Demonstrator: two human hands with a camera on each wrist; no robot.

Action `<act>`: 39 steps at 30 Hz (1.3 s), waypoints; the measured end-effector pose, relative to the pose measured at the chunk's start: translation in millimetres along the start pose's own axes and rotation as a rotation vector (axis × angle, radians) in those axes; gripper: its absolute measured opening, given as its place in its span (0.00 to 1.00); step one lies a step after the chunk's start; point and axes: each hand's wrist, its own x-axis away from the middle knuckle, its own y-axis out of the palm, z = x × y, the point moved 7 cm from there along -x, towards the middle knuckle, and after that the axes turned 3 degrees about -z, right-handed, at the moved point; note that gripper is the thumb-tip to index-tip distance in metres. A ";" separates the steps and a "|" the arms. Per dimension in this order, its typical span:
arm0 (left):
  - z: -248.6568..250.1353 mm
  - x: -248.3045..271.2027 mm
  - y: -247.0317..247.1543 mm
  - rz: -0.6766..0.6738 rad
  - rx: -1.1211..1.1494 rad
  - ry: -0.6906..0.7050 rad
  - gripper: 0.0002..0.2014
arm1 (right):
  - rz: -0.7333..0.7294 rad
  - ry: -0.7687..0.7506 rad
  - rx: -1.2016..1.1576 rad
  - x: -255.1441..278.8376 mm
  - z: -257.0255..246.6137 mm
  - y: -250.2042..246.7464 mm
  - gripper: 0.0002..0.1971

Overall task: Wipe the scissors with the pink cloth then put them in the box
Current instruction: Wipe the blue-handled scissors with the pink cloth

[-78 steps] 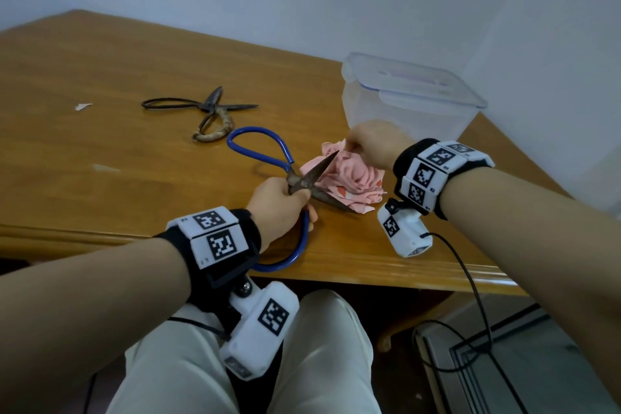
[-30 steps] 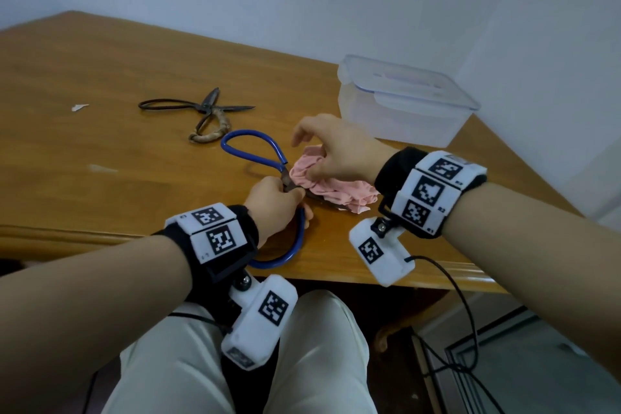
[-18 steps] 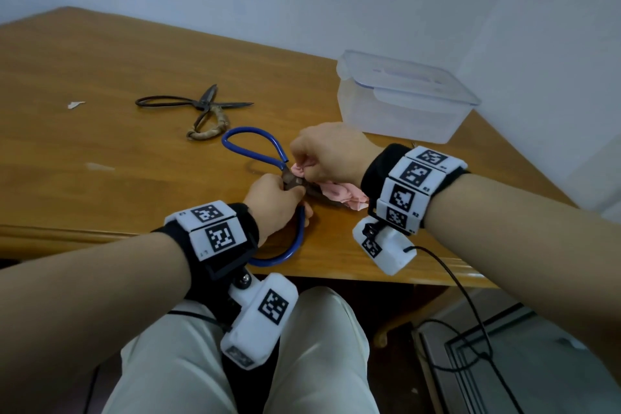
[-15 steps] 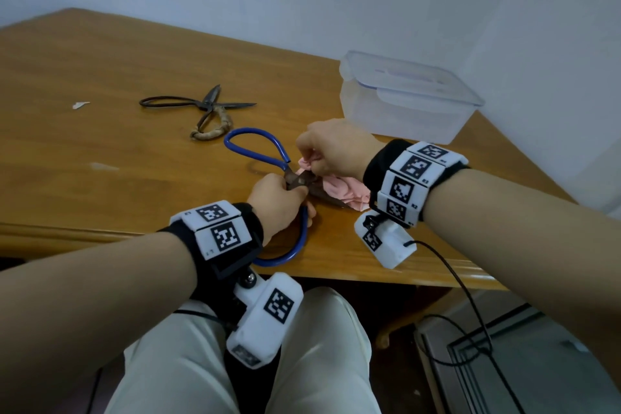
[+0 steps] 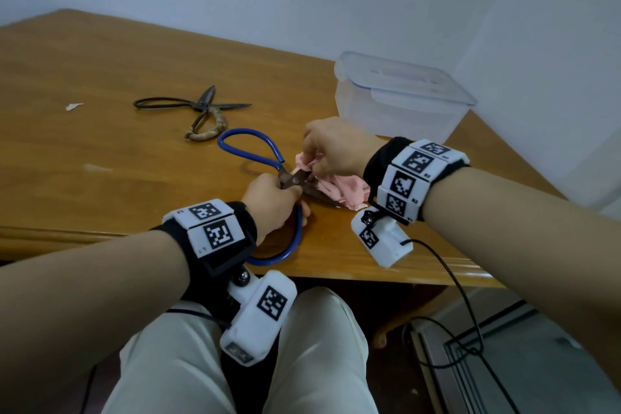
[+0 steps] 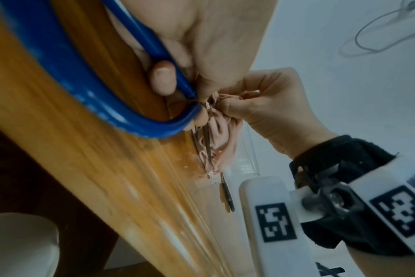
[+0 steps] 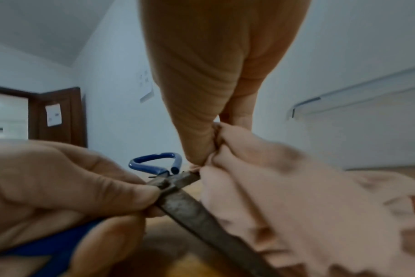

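Large scissors with blue loop handles [image 5: 250, 153] [image 6: 88, 93] [image 7: 154, 165] lie near the table's front edge. My left hand [image 5: 274, 205] [image 7: 71, 187] grips them at the pivot, and their dark blades [image 7: 201, 215] point right. My right hand [image 5: 336, 148] [image 6: 268, 110] pinches the crumpled pink cloth [image 5: 339, 188] [image 6: 216, 138] [image 7: 284, 196] against the upper blade next to the pivot. The rest of the cloth lies on the table over the blades. A clear plastic box [image 5: 400, 94] with its lid on stands at the back right.
A second pair of dark metal scissors [image 5: 198, 111], one handle wrapped in cord, lies open on the wooden table [image 5: 100, 151] behind the blue pair. A small white scrap [image 5: 73, 106] lies far left. My lap is under the table edge.
My right hand came off the far side of the cloth, reached over it, and now pinches it against the blade by the pivot. The left hand has kept its grip on the scissors.
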 end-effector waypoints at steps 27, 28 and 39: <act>-0.9 0.8 -0.6 -0.003 -0.007 -0.010 0.10 | -0.036 0.024 0.072 -4.4 7.0 -1.9 0.10; -0.8 0.6 -0.5 -0.003 -0.004 -0.006 0.10 | -0.038 0.009 0.083 -4.2 4.2 -0.7 0.09; -1.5 -1.9 -0.4 0.000 -0.014 -0.016 0.10 | -0.041 0.026 0.054 -6.1 6.4 -1.9 0.11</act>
